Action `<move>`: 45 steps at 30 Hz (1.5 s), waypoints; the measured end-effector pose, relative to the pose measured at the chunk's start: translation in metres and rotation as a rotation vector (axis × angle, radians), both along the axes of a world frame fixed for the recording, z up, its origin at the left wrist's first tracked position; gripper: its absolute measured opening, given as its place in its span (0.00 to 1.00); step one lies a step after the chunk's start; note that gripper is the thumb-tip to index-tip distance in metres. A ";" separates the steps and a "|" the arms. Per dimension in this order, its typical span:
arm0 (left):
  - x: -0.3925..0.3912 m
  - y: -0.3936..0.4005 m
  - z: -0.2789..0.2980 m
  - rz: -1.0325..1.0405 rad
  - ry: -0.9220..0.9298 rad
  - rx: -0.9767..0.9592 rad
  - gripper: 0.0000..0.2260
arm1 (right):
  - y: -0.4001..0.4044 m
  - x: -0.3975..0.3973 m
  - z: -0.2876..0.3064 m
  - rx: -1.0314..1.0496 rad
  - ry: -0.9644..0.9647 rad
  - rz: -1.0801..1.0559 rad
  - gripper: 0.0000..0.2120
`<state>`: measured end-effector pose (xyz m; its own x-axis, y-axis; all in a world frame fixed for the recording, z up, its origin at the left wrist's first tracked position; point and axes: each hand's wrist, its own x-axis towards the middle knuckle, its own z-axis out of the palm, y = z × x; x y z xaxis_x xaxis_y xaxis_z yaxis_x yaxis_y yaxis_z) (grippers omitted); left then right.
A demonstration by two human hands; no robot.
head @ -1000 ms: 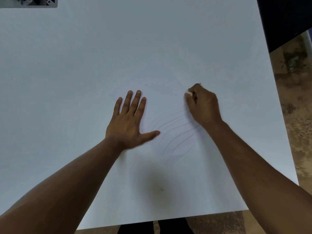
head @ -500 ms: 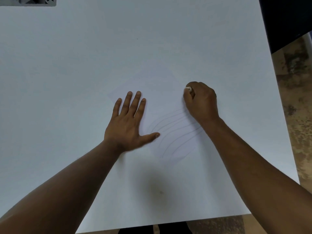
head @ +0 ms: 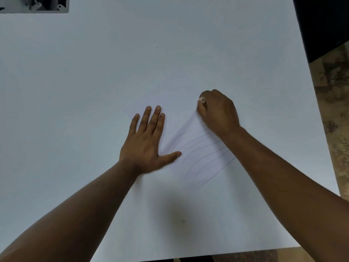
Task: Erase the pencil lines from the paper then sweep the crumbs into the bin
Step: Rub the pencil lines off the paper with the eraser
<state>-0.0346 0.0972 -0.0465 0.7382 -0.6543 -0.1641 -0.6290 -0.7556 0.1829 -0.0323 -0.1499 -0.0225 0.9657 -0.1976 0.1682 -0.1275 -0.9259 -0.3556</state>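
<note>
A white sheet of paper [head: 181,103] lies on the white table, hard to tell from it. Several curved pencil lines [head: 204,154] run across the sheet between my hands. My left hand [head: 149,140] lies flat on the paper with fingers straight and thumb spread toward the lines. My right hand [head: 217,112] is curled round a small white eraser [head: 202,100], whose tip shows at the fingertips and touches the paper above the lines. The paper puckers slightly between the two hands. No bin is in view.
The white table [head: 94,72] fills most of the view. A grey metal frame part [head: 37,5] sits at the far left corner. Beyond the right edge lie a dark object [head: 324,25] and stained floor [head: 336,120].
My right hand with the eraser has slid slightly toward me and to the left, rubbing the paper. A pucker has appeared in the sheet. My left hand has stayed in place.
</note>
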 end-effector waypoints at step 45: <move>-0.001 0.001 -0.001 0.000 0.003 -0.044 0.45 | 0.024 -0.030 0.008 0.362 -0.065 0.024 0.07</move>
<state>-0.0353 0.0983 -0.0480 0.7375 -0.6611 -0.1380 -0.6285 -0.7466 0.2179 -0.0621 -0.1254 -0.0147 0.9605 -0.2326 0.1525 -0.0736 -0.7412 -0.6672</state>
